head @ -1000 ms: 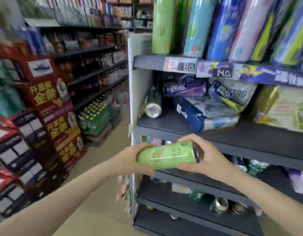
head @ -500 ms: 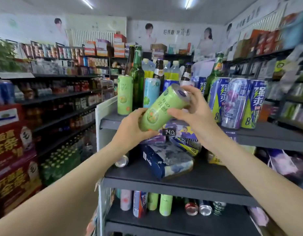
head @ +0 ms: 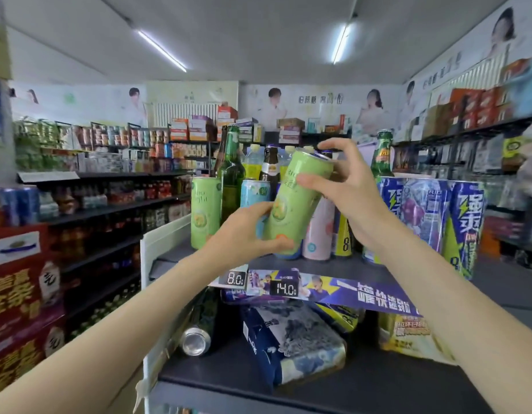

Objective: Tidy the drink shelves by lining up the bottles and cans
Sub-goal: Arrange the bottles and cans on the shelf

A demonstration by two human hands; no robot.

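We've got the green can [head: 294, 204] tilted, top leaning right, over the top shelf [head: 360, 271] front. Left hand [head: 246, 234] fingers wrap its base; right hand [head: 342, 186] fingers pinch its upper end. Behind: standing cans [head: 205, 216] and bottles [head: 230, 186].

Bright ceiling tube lights [head: 161, 50]; soft motion blur, edges bent by wide-angle lens.

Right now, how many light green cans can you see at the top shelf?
2: one green can stands at the shelf's left end; the other can is tilted in both hands, left hand low, right hand high. More may be hidden.
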